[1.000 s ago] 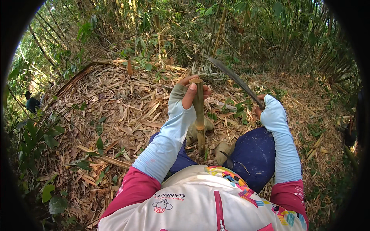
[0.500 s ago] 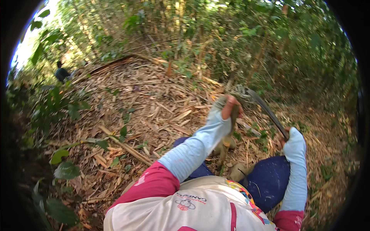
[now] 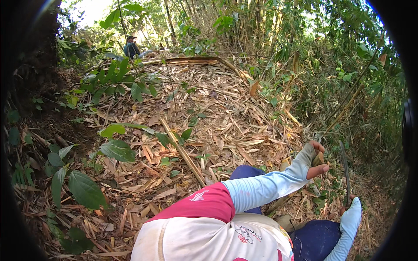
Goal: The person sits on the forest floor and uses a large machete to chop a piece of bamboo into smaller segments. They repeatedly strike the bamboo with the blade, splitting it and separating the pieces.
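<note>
- My left hand [image 3: 314, 160] is wrapped around the top end of a bamboo stick [image 3: 285, 198], fingers curled shut on it, thumb sticking out below.
- The stick slants down from that hand toward my knees, most of it tucked behind my light blue sleeve [image 3: 265, 187].
- My right hand [image 3: 348, 208] is down at the lower right, closed on the handle of a long curved blade [image 3: 345, 167]. The blade points up and away from me, just right of the left hand, not touching it.
- All around is dry bamboo litter [image 3: 209, 130], with one long cane [image 3: 183, 151] lying across it.
- Way up the slope there's another person [image 3: 130, 47] among the green.
</note>
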### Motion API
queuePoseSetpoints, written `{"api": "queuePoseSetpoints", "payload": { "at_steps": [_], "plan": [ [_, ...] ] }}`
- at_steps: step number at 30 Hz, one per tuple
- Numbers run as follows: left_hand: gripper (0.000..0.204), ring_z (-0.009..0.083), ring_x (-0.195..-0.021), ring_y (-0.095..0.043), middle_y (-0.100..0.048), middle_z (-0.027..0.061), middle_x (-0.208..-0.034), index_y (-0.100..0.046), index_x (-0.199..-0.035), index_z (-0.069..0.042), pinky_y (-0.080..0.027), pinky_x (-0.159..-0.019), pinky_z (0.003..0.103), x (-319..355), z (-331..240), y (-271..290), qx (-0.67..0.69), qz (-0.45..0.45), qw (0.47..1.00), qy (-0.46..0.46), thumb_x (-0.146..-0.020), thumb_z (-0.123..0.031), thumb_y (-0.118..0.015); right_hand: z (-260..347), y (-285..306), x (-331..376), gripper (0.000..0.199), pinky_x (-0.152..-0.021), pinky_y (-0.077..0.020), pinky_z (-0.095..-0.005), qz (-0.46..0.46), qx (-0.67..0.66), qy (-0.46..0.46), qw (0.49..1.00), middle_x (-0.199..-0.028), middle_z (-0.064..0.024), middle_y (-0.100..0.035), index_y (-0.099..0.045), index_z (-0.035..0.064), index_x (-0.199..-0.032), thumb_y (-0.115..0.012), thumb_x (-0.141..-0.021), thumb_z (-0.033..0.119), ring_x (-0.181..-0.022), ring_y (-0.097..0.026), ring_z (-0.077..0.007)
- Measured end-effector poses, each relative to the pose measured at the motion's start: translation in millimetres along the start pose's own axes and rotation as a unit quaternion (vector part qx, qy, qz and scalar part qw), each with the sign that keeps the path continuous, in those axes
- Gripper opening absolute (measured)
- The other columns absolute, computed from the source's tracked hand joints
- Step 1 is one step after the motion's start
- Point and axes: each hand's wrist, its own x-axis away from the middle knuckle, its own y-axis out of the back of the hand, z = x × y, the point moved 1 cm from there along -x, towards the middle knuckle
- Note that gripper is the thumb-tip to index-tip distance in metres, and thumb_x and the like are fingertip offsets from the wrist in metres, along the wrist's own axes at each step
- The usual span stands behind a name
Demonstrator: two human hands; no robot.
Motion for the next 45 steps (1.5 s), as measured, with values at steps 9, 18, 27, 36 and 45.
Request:
{"api": "queuePoseSetpoints", "payload": {
  "at_steps": [9,18,27,36,45],
  "plan": [
    [0.038,0.0103,-0.080,-0.056,-0.061,0.0046,-0.098,-0.055,-0.120,-0.006,-0.048,-0.077,0.028,8.0,7.9,-12.4,0.168,0.082,0.971,0.148,-0.092,-0.027,-0.067,-9.1,2.0,6.5,0.052,-0.064,-0.0461,-0.0314,-0.052,-0.056,0.004,0.997,-0.085,-0.0064,-0.058,-0.055,0.0000,-0.118,-0.065,-0.067,-0.007,-0.072,-0.055,-0.0160],
    [0.068,0.0211,-0.089,-0.065,-0.066,0.0199,-0.110,-0.037,-0.141,0.003,-0.053,-0.084,0.033,8.3,11.6,-6.1,0.185,0.115,0.965,0.144,-0.097,-0.046,-0.052,-1.3,11.9,-0.4,0.030,-0.060,-0.0465,-0.0303,-0.010,-0.142,-0.078,0.987,-0.072,-0.0051,-0.060,-0.055,0.0018,-0.090,-0.077,-0.080,0.020,-0.065,-0.056,-0.0135],
    [0.063,0.0176,-0.091,-0.061,-0.065,0.0165,-0.109,-0.040,-0.140,0.001,-0.048,-0.085,0.030,20.5,10.3,-9.4,0.161,0.124,0.969,0.137,-0.097,-0.044,-0.052,1.6,15.1,-0.2,0.029,-0.056,-0.0474,-0.0247,-0.033,-0.282,-0.073,0.956,-0.073,-0.0041,-0.062,-0.052,0.0036,-0.093,-0.074,-0.086,0.022,-0.063,-0.058,-0.0100],
    [0.059,0.0173,-0.097,-0.056,-0.061,0.0122,-0.107,-0.043,-0.137,0.002,-0.043,-0.089,0.031,27.6,17.7,-15.3,0.193,0.124,0.965,0.129,-0.097,-0.039,-0.054,18.7,20.7,2.7,0.030,-0.056,-0.0499,-0.0269,-0.054,-0.275,-0.045,0.959,-0.071,-0.0030,-0.059,-0.051,0.0020,-0.096,-0.075,-0.084,0.017,-0.067,-0.061,-0.0103],
    [0.046,0.0174,-0.098,-0.056,-0.058,0.0101,-0.106,-0.045,-0.129,-0.001,-0.043,-0.089,0.031,30.6,16.8,-33.6,0.211,0.160,0.954,0.138,-0.096,-0.033,-0.053,53.8,23.2,20.5,0.026,-0.056,-0.0455,-0.0277,-0.062,-0.121,-0.019,0.991,-0.066,-0.0045,-0.061,-0.061,0.0025,-0.094,-0.078,-0.080,0.017,-0.058,-0.057,-0.0132]
  ]
}}
